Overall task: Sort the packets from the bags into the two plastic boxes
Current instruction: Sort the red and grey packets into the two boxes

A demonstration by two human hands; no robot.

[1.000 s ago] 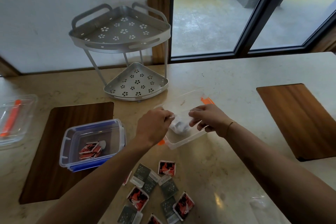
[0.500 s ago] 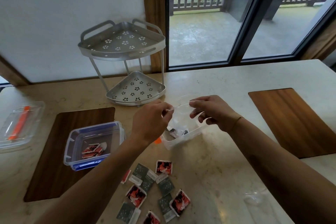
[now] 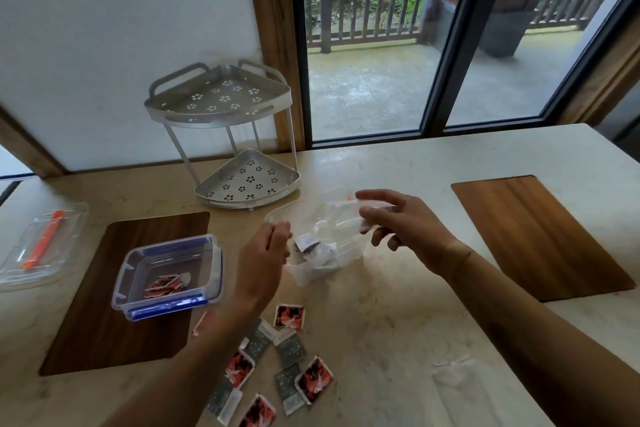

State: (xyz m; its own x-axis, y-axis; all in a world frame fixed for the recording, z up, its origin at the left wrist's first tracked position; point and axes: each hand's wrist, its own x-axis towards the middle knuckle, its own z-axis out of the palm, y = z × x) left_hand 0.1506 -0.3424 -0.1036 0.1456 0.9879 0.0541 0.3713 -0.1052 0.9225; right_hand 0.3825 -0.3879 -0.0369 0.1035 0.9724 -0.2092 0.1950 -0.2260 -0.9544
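My right hand (image 3: pixel 398 225) holds a clear plastic bag (image 3: pixel 341 215) above the clear box with orange clips (image 3: pixel 304 276), which has a few dark packets (image 3: pixel 315 248) in it. My left hand (image 3: pixel 261 260) hovers just left of that box, blurred, fingers loosely curled with nothing in them. The blue-clipped box (image 3: pixel 207 253) sits on a dark wooden mat at left and contains red packets (image 3: pixel 164 284). Several loose red and grey-green packets (image 3: pixel 277 362) lie on the countertop near me.
A two-tier metal corner rack (image 3: pixel 239 149) stands behind the boxes. A clear lid with an orange clip (image 3: pixel 38 250) lies at far left. Another wooden mat (image 3: pixel 536 236) is at right. A crumpled clear bag (image 3: pixel 457 374) lies at the near right.
My left hand let go of the bag and dropped away to the left. My right hand lifted the bag higher and to the right. The camera view tilted upward.
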